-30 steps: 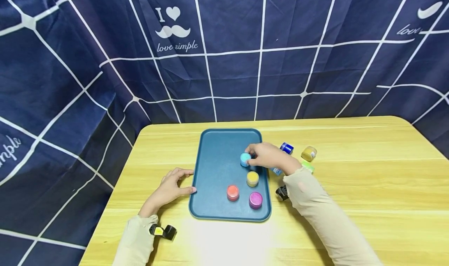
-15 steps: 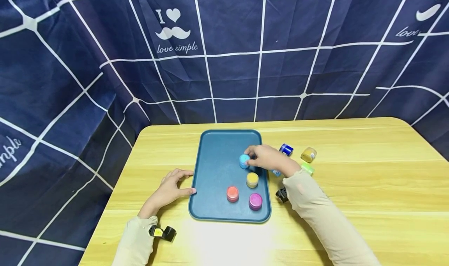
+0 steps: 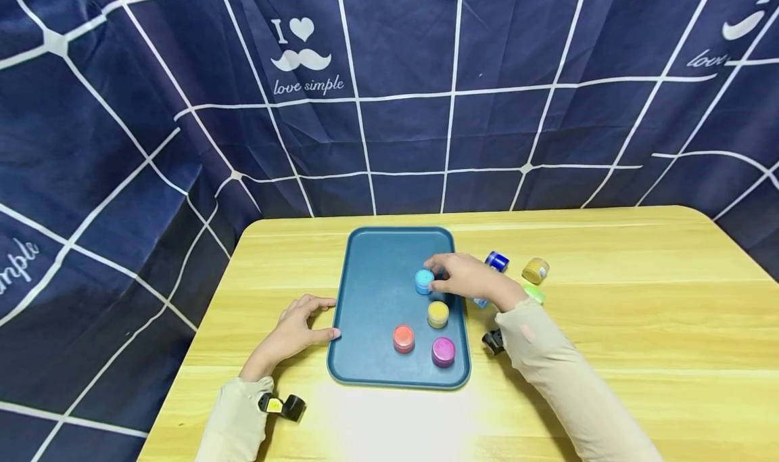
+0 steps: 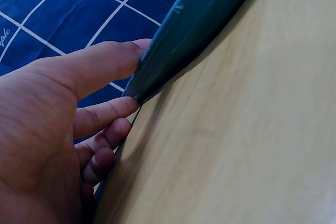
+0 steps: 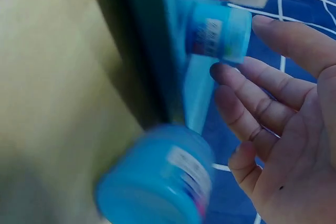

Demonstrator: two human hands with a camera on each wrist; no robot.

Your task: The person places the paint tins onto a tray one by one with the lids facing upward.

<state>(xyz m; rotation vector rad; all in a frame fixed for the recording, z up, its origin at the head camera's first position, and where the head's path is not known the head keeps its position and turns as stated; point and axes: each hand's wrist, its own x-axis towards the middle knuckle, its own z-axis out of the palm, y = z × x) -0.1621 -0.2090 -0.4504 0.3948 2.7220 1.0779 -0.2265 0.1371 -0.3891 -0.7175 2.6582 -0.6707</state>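
R hand (image 3: 465, 277) fingers pinch light-blue jar (image 3: 424, 281), upright on tray (image 3: 377, 299), just left of it. L hand (image 3: 298, 327), fingers relaxed, thumb touching tray's edge.

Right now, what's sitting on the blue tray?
On the tray sit four small jars: light blue at the right hand, yellow, red, purple. The hand hides part of the tray's right edge.

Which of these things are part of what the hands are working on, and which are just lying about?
In hand: light blue jar at the right hand; tray touched by the left hand; yellow, red, purple jars on it.

Lying about: dark blue jar, gold jar, green jar.
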